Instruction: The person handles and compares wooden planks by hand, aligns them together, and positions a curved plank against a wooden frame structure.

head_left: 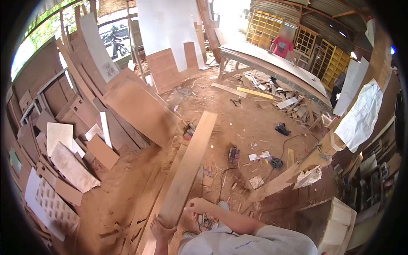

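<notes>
Your left hand is closed on the near end of the long plank, down by its left corner, with the fingers over the top face and the thumb toward the end edge. Your right hand is at the plank's right edge, close to that same end, with its fingers curled in; you cannot tell from this view whether they pinch the edge or only sit beside it. The plank runs away from you, its far end narrow in the view and a little to the right of its near end. Along its left edge, a second board shows partly from beneath or beside it; which of the two is unclear. Left of that lie thin strips on the dusty floor, and farther out leans a large brown panel, its lower corner reaching toward the plank's far half. A red tool sits close to the left edge near the far end. On the right, you have a strip of floor between the plank and the power tool, with scraps and a cord in it. Wider floor opens past the far end, up to the offcut pile and the workbench, where a person in a red shirt stands behind. A slanting timber bounds the right side.
</notes>
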The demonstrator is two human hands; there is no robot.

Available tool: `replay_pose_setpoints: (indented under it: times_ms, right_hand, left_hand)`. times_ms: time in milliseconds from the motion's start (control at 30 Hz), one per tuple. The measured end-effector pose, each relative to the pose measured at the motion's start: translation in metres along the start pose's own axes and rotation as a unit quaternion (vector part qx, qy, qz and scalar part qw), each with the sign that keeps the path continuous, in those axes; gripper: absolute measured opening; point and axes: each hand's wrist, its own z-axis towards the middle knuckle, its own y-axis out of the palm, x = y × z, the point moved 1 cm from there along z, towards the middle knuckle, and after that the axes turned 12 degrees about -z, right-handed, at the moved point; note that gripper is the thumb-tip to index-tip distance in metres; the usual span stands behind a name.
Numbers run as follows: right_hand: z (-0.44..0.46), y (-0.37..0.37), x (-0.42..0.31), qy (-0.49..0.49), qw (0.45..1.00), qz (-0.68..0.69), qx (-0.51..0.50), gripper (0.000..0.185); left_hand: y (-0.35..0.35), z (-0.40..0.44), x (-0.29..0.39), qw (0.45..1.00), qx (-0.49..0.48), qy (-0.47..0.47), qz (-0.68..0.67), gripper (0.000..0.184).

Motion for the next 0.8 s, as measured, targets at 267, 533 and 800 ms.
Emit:
replay_pose_setpoints:
  times_ms: [267, 533, 800]
  right_hand:
    - [-0.033, -0.056, 0.088, 0.032, 0.966, 0.181, 0.183, 0.030]
    - [-0.061, -0.200, 0.022, -0.012, 0.877, 0.158, 0.454, 0.061]
    - [-0.159, -0.383, -0.064, -0.146, 0.731, 0.211, 0.633, 0.103]
  left_hand:
    - [0.026, 0.000, -0.028, 0.998, -0.043, -0.035, -0.003, 0.124]
    - [0.054, 0.016, -0.006, 0.993, -0.005, 0.118, 0.031, 0.119]
    - [0.064, 0.039, 0.020, 0.990, -0.065, 0.123, 0.026, 0.111]
